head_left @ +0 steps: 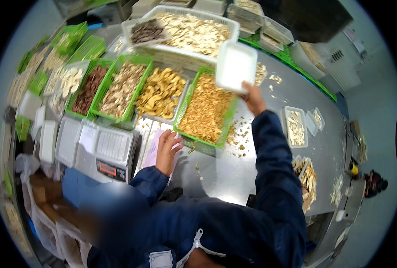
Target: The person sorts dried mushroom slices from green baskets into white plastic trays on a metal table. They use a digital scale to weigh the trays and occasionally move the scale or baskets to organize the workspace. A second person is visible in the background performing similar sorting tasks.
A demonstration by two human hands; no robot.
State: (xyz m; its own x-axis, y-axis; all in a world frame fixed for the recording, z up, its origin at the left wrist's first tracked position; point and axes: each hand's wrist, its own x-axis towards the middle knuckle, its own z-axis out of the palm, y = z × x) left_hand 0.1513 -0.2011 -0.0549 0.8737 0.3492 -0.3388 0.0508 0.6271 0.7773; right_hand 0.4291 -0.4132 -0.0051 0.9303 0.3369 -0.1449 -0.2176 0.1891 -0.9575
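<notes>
My right hand (pixel 252 97) grips the near edge of a white plastic tray (pixel 237 65). The tray shows no contents and is tilted above the far right corner of a green basket (pixel 205 107) filled with small tan dried pieces. Beside that basket's near left corner, my left hand (pixel 167 149) hovers with fingers apart and nothing in them. A pink sheet of paper (pixel 150 157) lies under it. Left of the green basket stands a clear tray of yellow-brown dried slices (pixel 161 93). A digital scale (pixel 113 169) with a red display carries a clear plastic tray (pixel 113 144).
A large white crate of pale slices (pixel 195 33) stands at the back, a tray of dark pieces (pixel 148 31) on its rim. More green baskets (pixel 121 90) line the left. White trays (pixel 295 129) and a pile of brown-edged slices (pixel 308 181) sit right. A person (pixel 374 184) is far right.
</notes>
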